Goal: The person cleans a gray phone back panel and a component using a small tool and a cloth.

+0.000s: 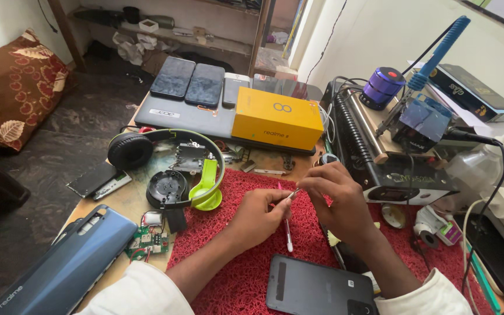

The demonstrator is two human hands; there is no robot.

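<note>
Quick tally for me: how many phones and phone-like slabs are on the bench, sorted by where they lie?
On the closed laptop: 4
On the red mat: 1
On the bare table, left: 2
Total: 7

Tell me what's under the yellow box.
The yellow box rests on a closed grey laptop, beside three phones lying on the lid. The lid beneath the box is covered, so anything there stays hidden.

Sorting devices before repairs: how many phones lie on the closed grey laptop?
3, side by side across the laptop: a dark phone at left, a second dark phone beside it, and a smaller grey phone against the yellow box, which may hide others.
</note>
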